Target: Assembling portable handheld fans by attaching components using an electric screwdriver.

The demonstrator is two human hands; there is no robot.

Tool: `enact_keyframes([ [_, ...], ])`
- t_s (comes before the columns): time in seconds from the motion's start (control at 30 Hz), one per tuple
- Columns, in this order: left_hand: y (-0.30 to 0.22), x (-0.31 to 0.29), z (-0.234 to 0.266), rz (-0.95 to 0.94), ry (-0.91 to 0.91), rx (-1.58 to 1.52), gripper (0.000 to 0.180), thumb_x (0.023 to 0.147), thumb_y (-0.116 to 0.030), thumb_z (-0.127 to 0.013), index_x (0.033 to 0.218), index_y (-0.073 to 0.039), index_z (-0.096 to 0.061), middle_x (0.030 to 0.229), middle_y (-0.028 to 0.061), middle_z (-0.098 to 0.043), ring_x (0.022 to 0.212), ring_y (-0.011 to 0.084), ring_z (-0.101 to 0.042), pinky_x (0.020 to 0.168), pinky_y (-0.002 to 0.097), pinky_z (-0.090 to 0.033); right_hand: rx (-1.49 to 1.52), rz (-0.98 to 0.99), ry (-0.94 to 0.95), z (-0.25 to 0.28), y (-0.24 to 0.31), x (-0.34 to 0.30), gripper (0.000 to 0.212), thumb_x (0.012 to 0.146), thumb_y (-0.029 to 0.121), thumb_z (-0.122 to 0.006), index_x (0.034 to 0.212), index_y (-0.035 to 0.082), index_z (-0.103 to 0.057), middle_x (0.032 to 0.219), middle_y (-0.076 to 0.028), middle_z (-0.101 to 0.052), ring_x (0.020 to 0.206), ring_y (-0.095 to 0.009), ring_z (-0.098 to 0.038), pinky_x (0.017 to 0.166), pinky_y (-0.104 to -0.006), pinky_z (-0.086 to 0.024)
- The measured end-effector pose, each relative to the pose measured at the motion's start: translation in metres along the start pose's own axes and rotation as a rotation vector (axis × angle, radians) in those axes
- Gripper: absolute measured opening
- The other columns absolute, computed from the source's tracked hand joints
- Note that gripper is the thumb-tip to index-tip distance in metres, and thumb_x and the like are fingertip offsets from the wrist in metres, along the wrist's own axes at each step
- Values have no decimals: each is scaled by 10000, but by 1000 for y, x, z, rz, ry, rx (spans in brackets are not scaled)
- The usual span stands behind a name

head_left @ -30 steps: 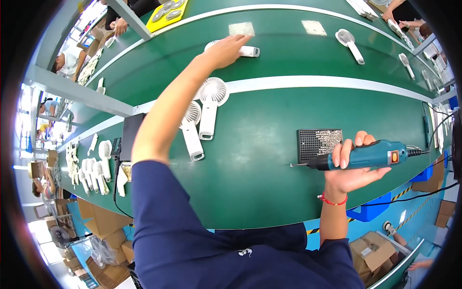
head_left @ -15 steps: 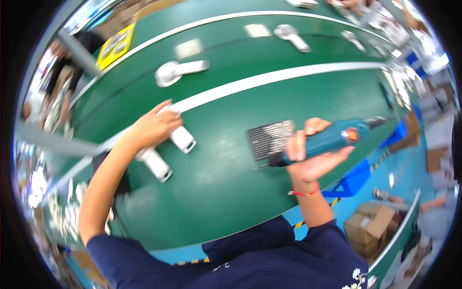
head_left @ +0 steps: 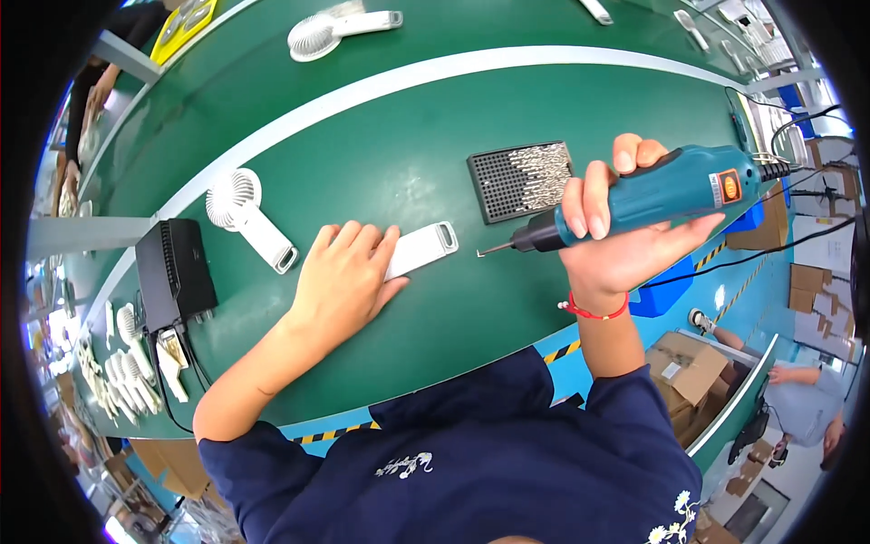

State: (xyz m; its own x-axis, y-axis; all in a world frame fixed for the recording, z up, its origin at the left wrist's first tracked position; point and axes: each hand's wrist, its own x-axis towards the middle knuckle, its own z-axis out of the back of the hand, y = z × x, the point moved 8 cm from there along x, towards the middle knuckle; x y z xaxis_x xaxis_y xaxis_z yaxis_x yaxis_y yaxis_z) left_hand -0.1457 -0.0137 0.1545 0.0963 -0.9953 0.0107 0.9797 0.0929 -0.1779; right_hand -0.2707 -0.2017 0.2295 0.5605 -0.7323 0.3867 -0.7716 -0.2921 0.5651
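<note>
My left hand (head_left: 343,276) is closed over a white handheld fan (head_left: 421,251) lying on the green bench. The fan's handle end with its slot sticks out to the right; its head is hidden under my hand. In my right hand (head_left: 621,218) is a teal electric screwdriver (head_left: 675,190), fingers wrapped round its body. Its thin bit points left, apart from the fan, with a tiny bit of metal at the tip, perhaps a screw. Behind the bit lies a black screw tray (head_left: 503,190), partly filled with small screws. A second handheld fan (head_left: 265,238) rests left of my left hand.
A black power box (head_left: 174,272) with cables stands at the bench's left. Beyond the white rail (head_left: 435,72) more fans (head_left: 314,38) lie on a green surface. Several white fans are heaped at far left (head_left: 127,376). A cardboard box (head_left: 684,376) and blue bin (head_left: 666,290) are at lower right.
My left hand has moved right and nearer, bringing one fan with it across the bench, while the other fan stays at the left. The screwdriver remains in my right hand, bit pointing left.
</note>
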Motion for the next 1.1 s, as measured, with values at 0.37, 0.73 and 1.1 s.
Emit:
enact_keyframes([
  [0.37, -28, 14, 20, -195, -316, -660, 244, 694, -93, -811, 914, -74, -706, 840, 24, -569, 788, 218, -541, 715, 370, -409, 61, -127, 96, -24, -26, -13, 781, 887, 765, -356, 1056, 11, -468, 989, -78, -478, 444, -148, -416, 379, -291, -350],
  [0.73, -18, 19, 6, -74, -295, -899, 183, 677, -107, -845, 736, -54, -679, 706, 50, -567, 670, 236, -538, 606, 365, -407, 62, -138, 33, -26, -25, -18, 851, 806, 843, -393, 988, 18, -493, 944, -98, -511, 445, -204, -509, 368, -352, -391],
  [1.1, -9, 19, -6, 95, -206, -942, 136, 718, -98, -823, 782, -43, -716, 685, 77, -560, 610, 196, -559, 549, 329, -432, -20, -131, 85, -36, -37, -24, 913, 770, 885, -374, 953, -7, -443, 898, -123, -499, 410, -195, -500, 365, -330, -410],
])
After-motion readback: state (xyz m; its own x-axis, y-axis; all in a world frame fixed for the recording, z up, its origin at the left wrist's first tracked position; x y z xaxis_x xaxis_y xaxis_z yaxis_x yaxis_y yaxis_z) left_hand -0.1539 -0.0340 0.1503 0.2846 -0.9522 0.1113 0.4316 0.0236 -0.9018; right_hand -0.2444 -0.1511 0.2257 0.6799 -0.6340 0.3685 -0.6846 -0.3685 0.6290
